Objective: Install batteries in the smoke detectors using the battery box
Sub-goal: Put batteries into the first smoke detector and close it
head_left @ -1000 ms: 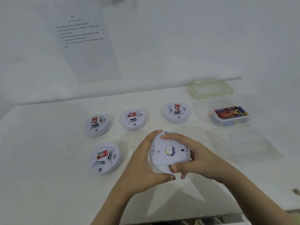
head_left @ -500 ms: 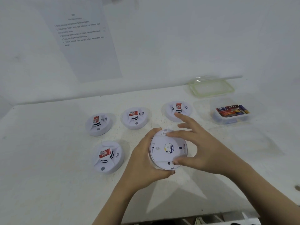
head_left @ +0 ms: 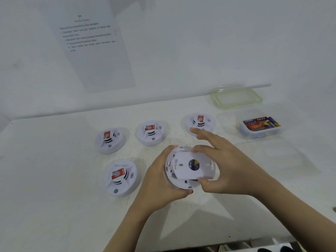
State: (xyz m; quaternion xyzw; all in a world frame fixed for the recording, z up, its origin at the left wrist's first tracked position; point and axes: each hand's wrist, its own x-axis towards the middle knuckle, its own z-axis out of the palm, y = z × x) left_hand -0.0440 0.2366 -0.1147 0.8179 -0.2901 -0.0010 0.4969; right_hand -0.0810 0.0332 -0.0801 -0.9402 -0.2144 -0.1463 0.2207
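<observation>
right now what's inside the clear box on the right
The clear box holds loose batteries, red, orange and purple-blue. Their count is unclear; any beneath are covered. Its lid lies behind it.

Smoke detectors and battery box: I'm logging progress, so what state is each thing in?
Held smoke detector: upside down, in left hand grip.
Back cover: lifted askew, pinched by right hand.
Four other smoke detectors: face up on table, untouched.
Battery box: open, batteries inside.
Lid: off, behind box.
</observation>
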